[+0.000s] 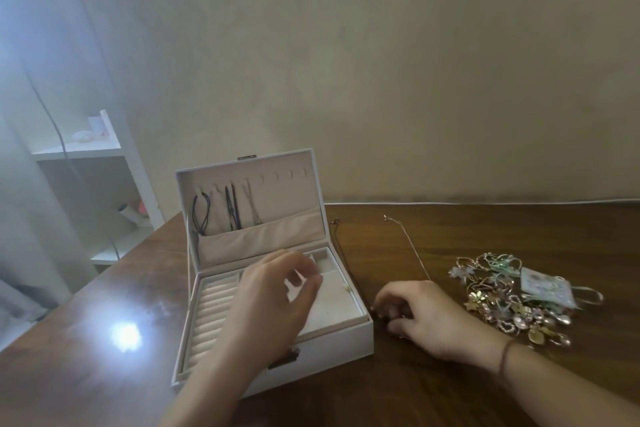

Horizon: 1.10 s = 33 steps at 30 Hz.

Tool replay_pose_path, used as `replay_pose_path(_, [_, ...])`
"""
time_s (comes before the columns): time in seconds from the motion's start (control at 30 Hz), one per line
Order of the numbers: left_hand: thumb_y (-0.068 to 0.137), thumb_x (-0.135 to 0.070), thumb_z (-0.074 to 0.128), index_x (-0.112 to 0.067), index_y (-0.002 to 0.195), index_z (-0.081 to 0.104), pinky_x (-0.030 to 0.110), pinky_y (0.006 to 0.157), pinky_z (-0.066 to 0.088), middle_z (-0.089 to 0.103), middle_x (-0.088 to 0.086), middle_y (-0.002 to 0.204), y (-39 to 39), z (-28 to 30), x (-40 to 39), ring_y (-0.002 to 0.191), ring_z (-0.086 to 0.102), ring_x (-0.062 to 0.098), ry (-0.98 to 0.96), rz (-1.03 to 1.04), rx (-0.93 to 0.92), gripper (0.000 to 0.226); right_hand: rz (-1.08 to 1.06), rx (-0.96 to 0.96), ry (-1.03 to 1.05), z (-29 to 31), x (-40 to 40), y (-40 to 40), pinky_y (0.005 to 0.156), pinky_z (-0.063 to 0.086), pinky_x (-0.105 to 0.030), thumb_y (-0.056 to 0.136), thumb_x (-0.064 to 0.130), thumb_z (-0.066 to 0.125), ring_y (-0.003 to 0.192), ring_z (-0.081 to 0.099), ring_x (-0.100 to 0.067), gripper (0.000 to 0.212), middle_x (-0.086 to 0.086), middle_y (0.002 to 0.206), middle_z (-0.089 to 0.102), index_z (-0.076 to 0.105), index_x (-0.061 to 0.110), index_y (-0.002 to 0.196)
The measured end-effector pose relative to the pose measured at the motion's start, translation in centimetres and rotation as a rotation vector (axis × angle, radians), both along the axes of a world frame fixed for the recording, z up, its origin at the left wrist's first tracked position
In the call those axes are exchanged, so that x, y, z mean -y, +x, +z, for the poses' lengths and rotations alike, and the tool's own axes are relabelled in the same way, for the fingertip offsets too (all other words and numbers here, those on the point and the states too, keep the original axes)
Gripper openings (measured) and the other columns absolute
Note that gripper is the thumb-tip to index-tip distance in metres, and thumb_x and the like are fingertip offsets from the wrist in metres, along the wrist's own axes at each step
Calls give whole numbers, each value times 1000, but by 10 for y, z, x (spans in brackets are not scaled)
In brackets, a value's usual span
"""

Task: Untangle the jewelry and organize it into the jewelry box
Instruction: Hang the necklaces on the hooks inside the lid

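A white jewelry box (332, 340) stands open on the wooden table, its lid upright with three necklaces (228, 208) hanging inside. My left hand (273, 298) hovers over the box's tray, fingers loosely curled, and I see nothing in it. My right hand (426, 319) rests on the table right of the box, fingers curled down onto a thin gold chain (414, 246) that runs away toward the wall. A tangled heap of gold jewelry (509, 302) lies to the right of that hand. A small white item (345, 287) sits at the tray's right edge.
A small patterned pouch (547, 288) lies on the heap. A dark thin chain (341, 243) runs along the box's right side. White shelves (104, 149) stand beyond the table's left edge. A bright light reflection (124, 336) sits on the table at left.
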State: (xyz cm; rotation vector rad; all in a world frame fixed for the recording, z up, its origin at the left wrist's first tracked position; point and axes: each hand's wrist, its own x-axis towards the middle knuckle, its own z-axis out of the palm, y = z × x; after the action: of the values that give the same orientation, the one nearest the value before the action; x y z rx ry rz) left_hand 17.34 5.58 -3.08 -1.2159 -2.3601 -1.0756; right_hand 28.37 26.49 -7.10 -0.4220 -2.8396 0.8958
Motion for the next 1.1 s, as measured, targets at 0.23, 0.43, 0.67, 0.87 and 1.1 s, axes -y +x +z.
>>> replay_pose_path(0.23, [100, -32, 55, -9, 92, 70, 31, 61, 59, 74, 7, 79, 55, 15, -18, 69, 70, 19, -96, -295, 844, 28, -54, -283, -810, 39, -5, 11, 66, 56, -24, 72, 3, 78, 78, 69, -13, 36, -12, 102, 69, 70, 13, 106])
replay_pose_path(0.43, [102, -50, 35, 1, 117, 61, 28, 60, 58, 73, 19, 97, 60, 12, -38, 84, 73, 26, 144, -362, 1476, 59, 112, -275, -746, 62, 12, 20, 75, 57, -26, 86, -7, 64, 90, 72, -20, 24, -10, 92, 75, 70, 10, 103])
replay_pose_path(0.67, [104, -32, 42, -6, 109, 64, 30, 64, 58, 71, 14, 88, 56, 2, -49, 76, 71, 23, 328, -383, 1567, 35, 217, -387, 25, 71, 20, 36, 79, 52, -11, 87, 8, 71, 87, 68, 6, 30, 23, 90, 72, 73, 36, 97])
replay_pose_path(0.87, [99, -22, 49, -11, 82, 65, 28, 63, 53, 59, 7, 72, 56, 0, -50, 65, 60, 19, 285, -471, 1545, 26, 193, -800, 81, 70, 6, 35, 70, 54, -17, 87, 30, 72, 82, 68, 1, 13, 22, 93, 72, 74, 29, 100])
replay_pose_path(1.1, [95, -34, 55, -19, 66, 54, 22, 59, 46, 43, -1, 60, 42, 11, -23, 55, 49, 14, -96, -654, 1167, 32, 448, -81, -399, 52, -2, 21, 64, 49, -24, 71, 91, 34, 67, 62, -11, 78, 6, 75, 66, 71, 33, 108])
